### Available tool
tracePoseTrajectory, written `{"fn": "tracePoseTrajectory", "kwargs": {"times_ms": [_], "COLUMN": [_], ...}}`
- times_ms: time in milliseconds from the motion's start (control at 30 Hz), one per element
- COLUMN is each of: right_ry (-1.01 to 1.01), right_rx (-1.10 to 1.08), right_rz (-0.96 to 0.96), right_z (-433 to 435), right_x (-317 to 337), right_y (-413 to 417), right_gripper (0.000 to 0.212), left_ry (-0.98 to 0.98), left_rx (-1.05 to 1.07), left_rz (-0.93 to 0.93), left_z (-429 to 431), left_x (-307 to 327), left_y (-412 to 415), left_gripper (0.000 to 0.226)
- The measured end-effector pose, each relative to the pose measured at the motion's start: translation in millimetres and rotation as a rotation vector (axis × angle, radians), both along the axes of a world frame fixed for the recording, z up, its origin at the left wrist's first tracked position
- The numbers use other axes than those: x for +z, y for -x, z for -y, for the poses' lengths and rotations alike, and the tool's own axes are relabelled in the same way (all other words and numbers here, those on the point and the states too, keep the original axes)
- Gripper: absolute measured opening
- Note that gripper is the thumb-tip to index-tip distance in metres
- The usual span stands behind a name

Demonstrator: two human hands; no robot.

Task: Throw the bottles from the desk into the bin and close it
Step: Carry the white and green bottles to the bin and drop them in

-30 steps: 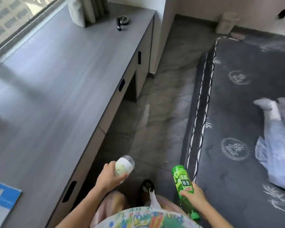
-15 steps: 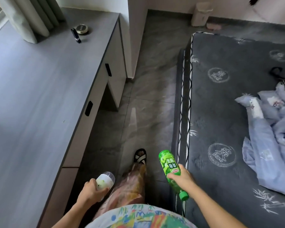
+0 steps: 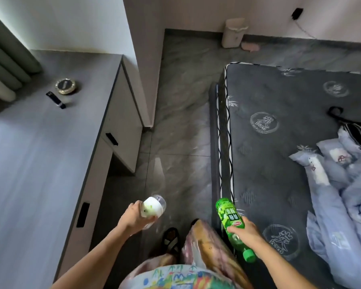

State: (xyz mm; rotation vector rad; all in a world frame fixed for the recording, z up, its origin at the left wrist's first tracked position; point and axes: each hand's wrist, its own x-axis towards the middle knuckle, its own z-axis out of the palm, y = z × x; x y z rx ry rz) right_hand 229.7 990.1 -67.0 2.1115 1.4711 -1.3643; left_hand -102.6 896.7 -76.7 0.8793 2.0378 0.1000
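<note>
My left hand (image 3: 134, 219) grips a small white bottle (image 3: 152, 207) with a clear base pointing forward, held over the floor beside the desk. My right hand (image 3: 245, 229) grips a green labelled bottle (image 3: 229, 217) around its middle, its green cap pointing back toward me. A pale bin (image 3: 233, 33) stands far ahead against the back wall, at the end of the floor aisle; whether its lid is open I cannot tell. The grey desk (image 3: 29, 163) runs along my left.
A dark mattress (image 3: 279, 142) with a crumpled light blue blanket (image 3: 342, 195) fills the right side. A narrow tiled aisle (image 3: 175, 122) runs between desk and mattress to the bin. A round tin (image 3: 65, 86) and a small dark stick (image 3: 55, 100) lie on the desk. A pink item (image 3: 250, 46) lies beside the bin.
The view has swung up and to the right along the aisle, so the bin now shows clearly ahead. Both hands still hold their bottles, carried forward.
</note>
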Motion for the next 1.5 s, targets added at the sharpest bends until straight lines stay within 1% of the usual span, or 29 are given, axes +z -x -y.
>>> {"fn": "tracePoseTrajectory", "kwargs": {"times_ms": [100, 167, 233, 300, 433, 500, 600, 733, 867, 967, 1067, 1167, 1233, 1300, 1367, 1433, 1500], "right_ry": [0.027, 0.042, 0.051, 0.055, 0.062, 0.063, 0.057, 0.041, 0.000, -0.019, -0.033, -0.020, -0.010, -0.005, -0.006, 0.023, 0.039], "right_rx": [-0.044, -0.069, -0.094, -0.116, -0.105, -0.065, 0.064, 0.116, 0.206, 0.231, 0.199, 0.161, 0.108, 0.078, 0.038, -0.020, -0.032], "right_rz": [0.034, 0.041, 0.037, 0.031, 0.015, -0.013, -0.022, -0.105, -0.116, -0.122, -0.131, -0.090, -0.081, -0.053, -0.040, -0.038, -0.012], "right_z": [-33.8, -59.5, -91.1, -128.4, -203.8, -240.5, -297.0, -366.7, -434.5, -485.9, -535.0, -575.2, -598.3, -620.4, -641.1, -659.5, -675.5], "right_x": [-2.9, -8.1, -13.9, -17.8, -16.7, -11.8, -4.6, 1.1, -2.3, -9.5, -13.8, -9.6, -6.2, -3.4, -2.5, -3.9, -5.8], "right_y": [-6.5, -7.9, -6.8, -3.9, 14.8, 31.1, 60.4, 108.0, 149.8, 175.5, 194.0, 202.7, 207.1, 210.7, 211.7, 211.5, 212.6], "right_gripper": [0.042, 0.045, 0.043, 0.041, 0.045, 0.049, 0.050, 0.052, 0.055, 0.058, 0.056, 0.051, 0.048, 0.038, 0.028, 0.023, 0.017], "left_ry": [-0.052, -0.067, -0.072, -0.057, 0.027, 0.066, 0.123, 0.176, 0.205, 0.212, 0.193, 0.177, 0.156, 0.140, 0.117, 0.095, 0.064], "left_rx": [-0.016, -0.043, -0.055, -0.044, -0.022, -0.004, 0.048, 0.132, 0.213, 0.242, 0.264, 0.207, 0.124, -0.004, -0.103, -0.139, -0.151], "left_rz": [0.009, 0.002, -0.009, -0.018, -0.033, -0.033, -0.036, -0.045, -0.026, -0.037, -0.023, -0.006, 0.001, -0.003, -0.011, -0.010, 0.000], "left_z": [-71.2, -115.1, -154.4, -187.5, -233.2, -250.3, -273.1, -299.7, -337.5, -380.0, -435.3, -496.6, -542.5, -591.5, -639.8, -684.4, -726.1], "left_x": [4.3, 3.3, 1.1, -1.2, -4.5, -7.4, -10.0, -12.6, -19.3, -23.6, -24.6, -22.0, -19.9, -18.2, -17.1, -15.3, -13.5], "left_y": [3.3, 5.7, 9.3, 14.5, 30.2, 40.3, 57.9, 78.7, 102.7, 126.7, 157.0, 180.4, 191.1, 200.7, 208.5, 214.4, 218.9], "left_gripper": [0.070, 0.070, 0.069, 0.069, 0.074, 0.075, 0.075, 0.075, 0.070, 0.066, 0.065, 0.067, 0.075, 0.084, 0.088, 0.090, 0.090]}}
